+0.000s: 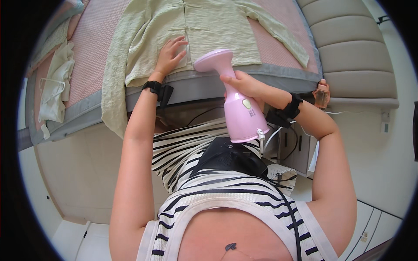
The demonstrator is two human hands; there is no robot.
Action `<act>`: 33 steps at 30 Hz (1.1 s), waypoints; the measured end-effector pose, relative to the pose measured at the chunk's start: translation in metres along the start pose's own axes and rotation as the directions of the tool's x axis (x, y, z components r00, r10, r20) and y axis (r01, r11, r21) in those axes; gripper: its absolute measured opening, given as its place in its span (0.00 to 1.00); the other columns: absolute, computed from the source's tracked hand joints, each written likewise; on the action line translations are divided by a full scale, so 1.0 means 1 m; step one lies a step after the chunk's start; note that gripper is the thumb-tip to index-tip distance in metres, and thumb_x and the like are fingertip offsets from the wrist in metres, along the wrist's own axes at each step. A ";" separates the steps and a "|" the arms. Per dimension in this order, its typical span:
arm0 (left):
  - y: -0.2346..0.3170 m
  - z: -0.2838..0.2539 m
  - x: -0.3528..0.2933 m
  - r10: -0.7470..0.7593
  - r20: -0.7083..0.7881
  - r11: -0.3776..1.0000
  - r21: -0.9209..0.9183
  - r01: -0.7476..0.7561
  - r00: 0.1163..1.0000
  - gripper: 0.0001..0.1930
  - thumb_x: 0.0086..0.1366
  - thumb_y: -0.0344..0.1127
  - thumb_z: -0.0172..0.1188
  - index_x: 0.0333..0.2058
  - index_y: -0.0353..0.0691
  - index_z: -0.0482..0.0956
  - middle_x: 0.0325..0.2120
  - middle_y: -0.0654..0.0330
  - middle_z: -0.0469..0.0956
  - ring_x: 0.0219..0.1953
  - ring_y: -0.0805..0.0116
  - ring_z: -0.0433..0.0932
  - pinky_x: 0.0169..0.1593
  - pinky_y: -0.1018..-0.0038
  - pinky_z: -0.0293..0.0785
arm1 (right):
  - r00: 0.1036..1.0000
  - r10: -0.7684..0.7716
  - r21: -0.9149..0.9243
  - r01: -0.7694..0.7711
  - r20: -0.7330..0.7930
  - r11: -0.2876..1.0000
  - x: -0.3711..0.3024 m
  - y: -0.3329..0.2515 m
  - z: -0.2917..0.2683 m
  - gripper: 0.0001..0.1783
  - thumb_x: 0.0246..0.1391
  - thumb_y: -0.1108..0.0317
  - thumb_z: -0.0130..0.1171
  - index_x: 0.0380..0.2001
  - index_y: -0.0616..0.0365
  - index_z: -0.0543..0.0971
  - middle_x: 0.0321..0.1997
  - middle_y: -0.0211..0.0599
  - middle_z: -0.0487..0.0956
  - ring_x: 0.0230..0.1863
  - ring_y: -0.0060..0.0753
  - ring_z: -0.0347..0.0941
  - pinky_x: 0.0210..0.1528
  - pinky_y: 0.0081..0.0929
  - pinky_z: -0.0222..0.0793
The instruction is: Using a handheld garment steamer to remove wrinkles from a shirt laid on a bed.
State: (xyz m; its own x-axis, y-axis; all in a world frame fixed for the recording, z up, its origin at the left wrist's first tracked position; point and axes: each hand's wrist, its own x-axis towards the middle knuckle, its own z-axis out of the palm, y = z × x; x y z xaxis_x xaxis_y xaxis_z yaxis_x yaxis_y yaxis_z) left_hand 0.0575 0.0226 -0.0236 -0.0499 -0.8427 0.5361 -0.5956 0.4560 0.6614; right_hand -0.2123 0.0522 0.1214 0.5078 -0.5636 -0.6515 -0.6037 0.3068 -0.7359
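A pale green long-sleeved shirt lies spread on the bed, its left sleeve drooping over the near edge and its right sleeve stretched across the pink cover. My left hand rests on the shirt near its front opening and lower hem, fingers apart, holding nothing. In my right hand is a pink handheld garment steamer, gripped round its neck. The steamer's wide head points up and left, close to the shirt's hem, and a white cord leaves its base. Some of my right fingers are hidden behind the steamer.
The bed has a grey border and a padded beige headboard at right. A white garment with a hanger lies at the left edge. An orange bottle stands by the headboard, over a bedside cabinet. Cords trail beside me.
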 end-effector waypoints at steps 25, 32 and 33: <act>0.012 0.004 0.000 -0.011 0.168 0.958 0.284 -0.037 0.986 0.33 0.47 0.52 0.63 0.52 0.51 0.66 0.57 0.60 0.61 0.63 0.60 0.51 0.64 0.55 0.39 | 0.983 0.067 0.193 -0.033 -0.172 0.981 -0.022 0.053 -0.058 0.23 0.55 0.48 0.50 0.33 0.62 0.69 0.24 0.36 0.75 0.21 0.24 0.72 0.23 0.23 0.69; 0.012 0.005 0.002 -0.017 0.156 0.963 0.269 -0.026 0.988 0.33 0.46 0.53 0.63 0.52 0.53 0.67 0.56 0.61 0.62 0.63 0.61 0.52 0.64 0.55 0.39 | 0.985 0.082 0.252 -0.041 -0.154 0.967 -0.028 0.071 -0.088 0.20 0.56 0.51 0.49 0.34 0.58 0.64 0.24 0.38 0.75 0.23 0.29 0.75 0.25 0.25 0.74; 0.012 0.005 0.002 -0.021 0.158 0.963 0.268 -0.022 0.987 0.33 0.46 0.53 0.63 0.52 0.53 0.67 0.56 0.60 0.62 0.63 0.61 0.52 0.64 0.55 0.39 | 0.986 0.077 0.257 -0.037 -0.150 0.966 -0.030 0.072 -0.091 0.20 0.56 0.51 0.49 0.35 0.58 0.64 0.25 0.38 0.75 0.24 0.29 0.75 0.25 0.25 0.74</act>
State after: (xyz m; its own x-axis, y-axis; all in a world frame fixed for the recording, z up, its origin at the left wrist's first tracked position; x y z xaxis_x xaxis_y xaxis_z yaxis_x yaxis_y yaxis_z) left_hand 0.0465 0.0247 -0.0173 -0.1636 -0.8870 0.4319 -0.7871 0.3813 0.4848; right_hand -0.3273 0.0215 0.1045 0.3618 -0.6468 -0.6714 -0.4438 0.5139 -0.7341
